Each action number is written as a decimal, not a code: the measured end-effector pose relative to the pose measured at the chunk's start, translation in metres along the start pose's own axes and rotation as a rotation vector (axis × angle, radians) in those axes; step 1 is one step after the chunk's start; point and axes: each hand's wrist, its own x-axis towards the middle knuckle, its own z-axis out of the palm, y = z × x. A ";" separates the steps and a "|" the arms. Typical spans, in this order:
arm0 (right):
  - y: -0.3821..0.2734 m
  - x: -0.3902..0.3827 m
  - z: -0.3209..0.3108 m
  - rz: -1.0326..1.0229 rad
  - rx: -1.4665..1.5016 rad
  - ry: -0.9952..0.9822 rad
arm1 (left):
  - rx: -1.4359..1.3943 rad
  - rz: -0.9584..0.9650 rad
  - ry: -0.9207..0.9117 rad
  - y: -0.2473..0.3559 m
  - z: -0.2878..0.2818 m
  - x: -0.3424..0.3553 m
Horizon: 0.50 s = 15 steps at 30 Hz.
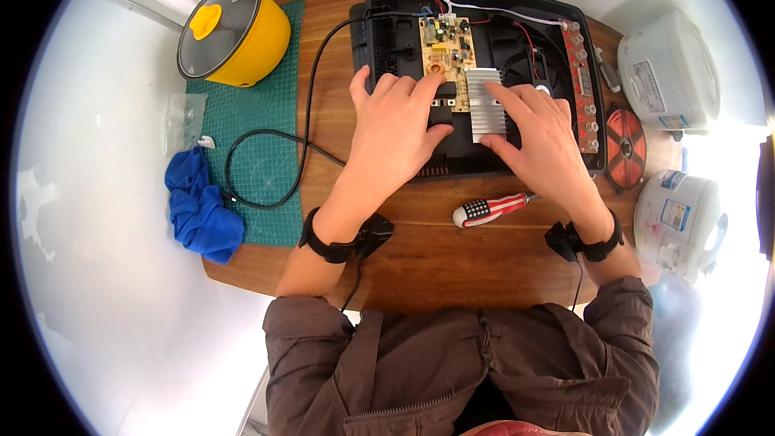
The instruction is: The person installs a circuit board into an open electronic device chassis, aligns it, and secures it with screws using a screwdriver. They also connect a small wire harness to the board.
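A yellowish circuit board [449, 47] crowded with small parts lies in a black plastic housing [387, 133]. A silver finned heat sink [485, 105] sits along the board's right edge. My right hand [542, 125] grips the heat sink, with the index finger on its fins and the thumb at its near end. My left hand [393, 125] is at the board's lower left, index fingertip on the board and thumb near its lower edge. These fingers bracket a black part on the board. A fan [529, 64] shows partly behind my right hand; a red strip board [580, 81] runs down the housing's right side.
A screwdriver [494, 208] lies on the wooden table [452, 262]. Left stand a yellow pot [262, 44], green cutting mat [270, 222], blue cloth [198, 206] and looping black cable [307, 113]. Right are a copper coil [626, 148] and two white appliances [670, 73].
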 end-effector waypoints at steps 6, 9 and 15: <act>-0.002 0.002 -0.001 -0.010 0.003 -0.027 | 0.049 0.010 -0.082 0.000 -0.004 0.002; -0.003 0.004 -0.006 -0.004 0.012 -0.075 | 0.074 -0.010 -0.105 0.002 -0.007 0.003; -0.006 0.011 -0.014 0.030 -0.034 -0.131 | 0.006 -0.030 -0.129 0.002 -0.011 0.008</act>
